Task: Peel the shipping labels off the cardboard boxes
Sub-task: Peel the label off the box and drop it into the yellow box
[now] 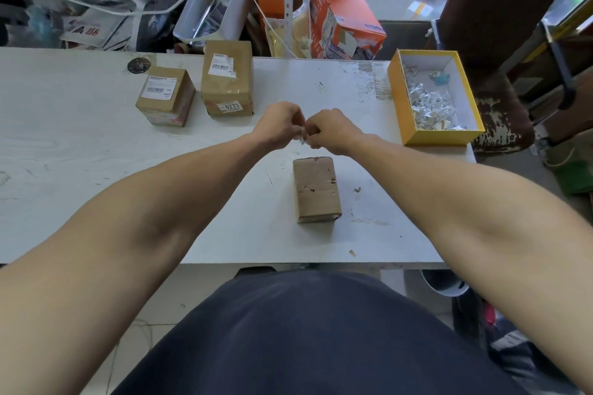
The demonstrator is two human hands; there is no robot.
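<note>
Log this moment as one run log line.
both hands pinching label scrap | near box peeled | two far boxes labelled

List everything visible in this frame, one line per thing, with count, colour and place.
Brown cardboard boxes with white shipping labels: 2, far left of table; cube-shaped, taller.
Bare brown cardboard box: 1, near centre, no label visible.
Yellow tray-shaped box: 1, white inside, right edge of table, holding white paper scraps.
White table: 1, scuffed.
Orange carton: 1, behind table.
White label scrap: 1, pinched between both hands.
Left hand, right hand: raised above the bare box.
</note>
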